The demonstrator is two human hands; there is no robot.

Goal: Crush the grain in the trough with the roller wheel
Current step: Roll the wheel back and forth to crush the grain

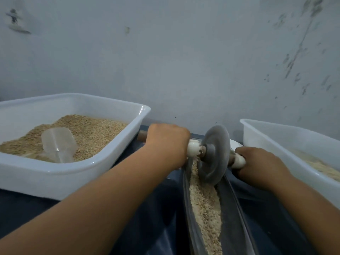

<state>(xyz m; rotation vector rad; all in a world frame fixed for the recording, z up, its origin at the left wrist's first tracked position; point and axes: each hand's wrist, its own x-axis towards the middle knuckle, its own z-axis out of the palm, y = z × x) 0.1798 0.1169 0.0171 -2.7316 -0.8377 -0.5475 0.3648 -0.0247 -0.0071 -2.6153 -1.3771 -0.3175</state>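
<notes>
Both hands, left hand (166,144) and right hand (261,163), curl their fingers around the axle handles of the roller wheel (214,155), which stands at centre frame in the trough (230,208) on the grain (206,205).

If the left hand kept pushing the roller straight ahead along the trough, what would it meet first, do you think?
Probably the grey wall. The left hand grips the axle at the trough's far end, with nothing visible between; depth is unclear.
</notes>
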